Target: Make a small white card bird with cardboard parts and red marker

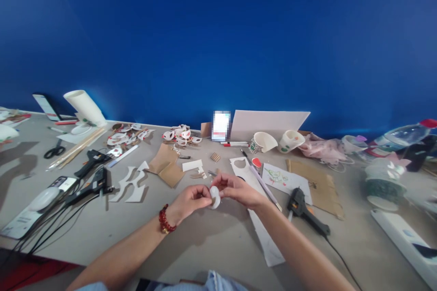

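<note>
White piece (215, 197) between both hands (209, 193) (fingertips pinching it), above the grey table (191, 245)

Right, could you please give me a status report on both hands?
Left hand pinching small white piece. Right hand at its edge. White cut-out strip partly under right forearm.

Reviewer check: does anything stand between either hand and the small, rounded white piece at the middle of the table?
Nothing visible does. The left hand pinches the small, rounded white piece, and the right hand's fingertips are right at its other side. The long white paper strip passes below the right forearm, not between.
</note>
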Motion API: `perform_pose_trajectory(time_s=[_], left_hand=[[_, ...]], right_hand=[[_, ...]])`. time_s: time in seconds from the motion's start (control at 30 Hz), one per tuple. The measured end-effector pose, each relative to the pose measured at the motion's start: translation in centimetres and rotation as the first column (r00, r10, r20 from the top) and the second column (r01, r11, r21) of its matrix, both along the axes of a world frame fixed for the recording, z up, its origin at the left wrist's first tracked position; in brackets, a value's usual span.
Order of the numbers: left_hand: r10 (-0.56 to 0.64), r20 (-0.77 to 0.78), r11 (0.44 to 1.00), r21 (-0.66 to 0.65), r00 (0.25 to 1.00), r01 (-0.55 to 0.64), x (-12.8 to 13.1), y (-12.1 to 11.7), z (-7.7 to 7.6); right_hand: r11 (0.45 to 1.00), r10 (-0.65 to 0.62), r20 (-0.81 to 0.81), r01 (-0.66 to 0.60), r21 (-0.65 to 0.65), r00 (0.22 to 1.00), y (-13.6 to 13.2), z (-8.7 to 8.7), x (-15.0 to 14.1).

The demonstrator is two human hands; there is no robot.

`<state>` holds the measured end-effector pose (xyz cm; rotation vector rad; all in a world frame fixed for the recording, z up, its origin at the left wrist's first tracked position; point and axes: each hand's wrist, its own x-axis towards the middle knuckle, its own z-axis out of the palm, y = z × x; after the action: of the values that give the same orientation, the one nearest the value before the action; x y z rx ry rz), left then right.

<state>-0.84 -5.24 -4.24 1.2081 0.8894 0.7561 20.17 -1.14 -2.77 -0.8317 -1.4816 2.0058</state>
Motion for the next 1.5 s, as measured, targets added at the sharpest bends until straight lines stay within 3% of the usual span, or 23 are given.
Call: perform_pose_trajectory(time_s=[0.2,0.53,0.93,1.03,1.2,1.3,1.4,1.5], left_hand=[[0.028,-0.043,1.0,-0.008,0.999,-0.028,-0.2,0.2,-1.6],[0.036,-0.096,0.999,-0.005,0.995,-0.036,-0.4,0.5,-2.6],[0.009,-0.253,0.998,0.069,0.967,0.008,-0.8,0.9,-3.2],[0.005,-0.28,0.996,0.082,0.96,0.019,-1.1,1.1,-3.1],[0.109,-0.327,0.966,0.256,0.939,-0.023,-1.9,1.5,-1.5],[0.141,-0.315,0.97,0.233,0.939,-0.067,-2.1,1.5,-0.9],[0.15,-0.28,0.984,0.139,0.948,-0.115,-1.8,1.3,-0.8],[0.169,-0.208,0.985,0.065,0.963,-0.159,-1.4,1.0,-0.9]], right_hand=[[1.0,-0.016,0.023,0.016,-0.006,1.0,-0.1,-0.9,-0.1],[0.996,-0.089,0.034,0.089,-0.013,0.995,-0.7,-2.6,-0.4],[0.988,-0.151,0.162,0.142,0.065,0.975,-1.3,-3.0,-0.6],[0.983,-0.18,0.209,0.167,0.075,0.961,-1.5,-3.8,-0.7],[0.98,-0.191,0.327,0.164,0.109,0.926,-2.2,-4.8,-1.1],[0.935,-0.232,0.513,0.044,0.351,0.826,-2.6,-3.9,-1.3],[0.772,-0.438,0.659,-0.12,0.624,0.612,-2.6,-2.0,-0.8],[0.692,-0.574,0.718,-0.235,0.682,0.394,-2.3,-0.5,0.5]])
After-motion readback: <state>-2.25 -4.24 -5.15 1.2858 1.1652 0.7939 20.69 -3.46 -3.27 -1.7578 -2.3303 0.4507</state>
